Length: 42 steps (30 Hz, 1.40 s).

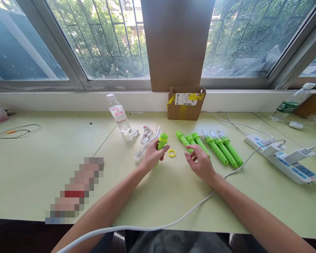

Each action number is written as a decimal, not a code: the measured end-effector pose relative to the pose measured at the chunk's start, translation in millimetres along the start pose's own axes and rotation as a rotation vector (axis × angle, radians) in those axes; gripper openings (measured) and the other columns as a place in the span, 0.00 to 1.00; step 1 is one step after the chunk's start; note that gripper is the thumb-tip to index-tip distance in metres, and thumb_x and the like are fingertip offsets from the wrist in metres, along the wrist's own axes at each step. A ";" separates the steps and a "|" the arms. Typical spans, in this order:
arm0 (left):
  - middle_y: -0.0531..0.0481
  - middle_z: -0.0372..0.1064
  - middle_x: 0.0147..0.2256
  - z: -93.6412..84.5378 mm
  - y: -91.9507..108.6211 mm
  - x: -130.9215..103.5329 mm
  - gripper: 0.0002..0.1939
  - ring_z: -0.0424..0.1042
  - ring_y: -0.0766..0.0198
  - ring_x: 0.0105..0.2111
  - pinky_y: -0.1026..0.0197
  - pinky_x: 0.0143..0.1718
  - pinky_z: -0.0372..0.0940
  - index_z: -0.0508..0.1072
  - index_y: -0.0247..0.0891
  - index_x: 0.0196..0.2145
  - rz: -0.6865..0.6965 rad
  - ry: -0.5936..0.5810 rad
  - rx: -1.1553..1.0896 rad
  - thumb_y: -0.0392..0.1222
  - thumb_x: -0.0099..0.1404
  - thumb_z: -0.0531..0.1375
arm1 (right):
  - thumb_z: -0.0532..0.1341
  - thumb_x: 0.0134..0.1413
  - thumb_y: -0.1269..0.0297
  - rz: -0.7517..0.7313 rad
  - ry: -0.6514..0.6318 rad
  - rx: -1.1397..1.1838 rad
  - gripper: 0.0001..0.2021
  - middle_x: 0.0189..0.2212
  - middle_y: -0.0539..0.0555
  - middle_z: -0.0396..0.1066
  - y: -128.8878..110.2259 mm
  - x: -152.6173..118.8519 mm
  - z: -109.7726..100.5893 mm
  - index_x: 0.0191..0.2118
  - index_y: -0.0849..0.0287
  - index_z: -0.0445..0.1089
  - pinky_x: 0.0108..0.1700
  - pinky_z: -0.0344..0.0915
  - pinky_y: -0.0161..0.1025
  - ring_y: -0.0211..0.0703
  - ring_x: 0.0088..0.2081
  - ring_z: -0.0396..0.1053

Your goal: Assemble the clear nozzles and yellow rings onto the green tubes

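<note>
My left hand (pixel 153 154) is closed around a green plastic tube (pixel 162 137), held upright with its threaded end on top. A yellow band shows just below the thread. On the table between my hands lies a yellow ring (pixel 171 153). My right hand (pixel 199 162) is open, its fingers loosely bent and apart with nothing visible in them. Right behind it lie 3 green tubes without caps (pixel 183 138), partly hidden by the fingers. To their right, 3 green tubes with clear caps (pixel 221 150) lie side by side. Several clear plastic caps (pixel 140 153) are heaped beyond my left hand.
A water bottle (pixel 119 114) stands behind the clear caps. A cardboard box (pixel 183 112) sits by the window wall. To the right are a power strip (pixel 281 158) with plugs and another bottle (pixel 287 105). A white cable (pixel 184 216) crosses the front and passes by my right forearm.
</note>
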<state>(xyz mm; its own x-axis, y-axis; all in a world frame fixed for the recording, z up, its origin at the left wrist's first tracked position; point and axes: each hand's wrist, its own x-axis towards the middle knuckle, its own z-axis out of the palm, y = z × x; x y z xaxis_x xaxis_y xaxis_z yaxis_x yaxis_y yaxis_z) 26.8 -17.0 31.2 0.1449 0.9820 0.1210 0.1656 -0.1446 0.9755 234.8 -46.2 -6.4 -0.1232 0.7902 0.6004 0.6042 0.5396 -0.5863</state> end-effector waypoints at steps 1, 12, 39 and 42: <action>0.61 0.58 0.19 -2.8 0.1 1.4 0.13 0.59 0.74 0.14 0.68 0.17 0.57 0.64 0.38 0.30 0.020 0.018 0.029 0.49 0.57 0.62 | 0.56 0.60 0.64 0.000 0.000 -0.001 0.10 0.41 0.55 0.69 0.3 -0.1 0.0 0.46 0.56 0.64 0.26 0.70 0.33 0.35 0.25 0.70; 0.56 0.61 0.22 -24.4 -7.8 11.9 0.06 0.63 0.65 0.23 0.64 0.25 0.54 0.63 0.40 0.30 0.238 0.254 0.765 0.41 0.58 0.58 | 0.56 0.60 0.65 0.008 -0.024 -0.008 0.09 0.41 0.54 0.68 0.6 -1.1 0.4 0.46 0.55 0.63 0.26 0.70 0.33 0.34 0.25 0.70; 0.40 0.69 0.40 6.6 -21.4 20.8 0.13 0.73 0.54 0.35 0.60 0.30 0.64 0.64 0.34 0.47 0.136 0.010 1.384 0.39 0.65 0.52 | 0.55 0.60 0.64 0.009 -0.050 -0.008 0.09 0.42 0.56 0.69 1.8 -1.8 4.7 0.45 0.55 0.64 0.25 0.70 0.36 0.37 0.25 0.70; 0.40 0.70 0.39 5.7 -22.4 21.7 0.13 0.73 0.54 0.35 0.60 0.31 0.64 0.64 0.34 0.47 0.141 -0.004 1.378 0.37 0.65 0.51 | 0.55 0.60 0.64 0.017 -0.060 -0.004 0.09 0.42 0.56 0.69 2.1 -2.1 5.1 0.46 0.56 0.64 0.25 0.69 0.35 0.36 0.25 0.70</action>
<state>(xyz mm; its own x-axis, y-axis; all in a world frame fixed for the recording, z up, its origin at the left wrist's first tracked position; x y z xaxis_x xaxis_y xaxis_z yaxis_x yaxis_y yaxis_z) 31.8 6.8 11.0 0.2434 0.9491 0.1997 0.9692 -0.2461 -0.0119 232.3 -45.2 -11.6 -0.1593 0.8155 0.5564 0.6102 0.5244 -0.5939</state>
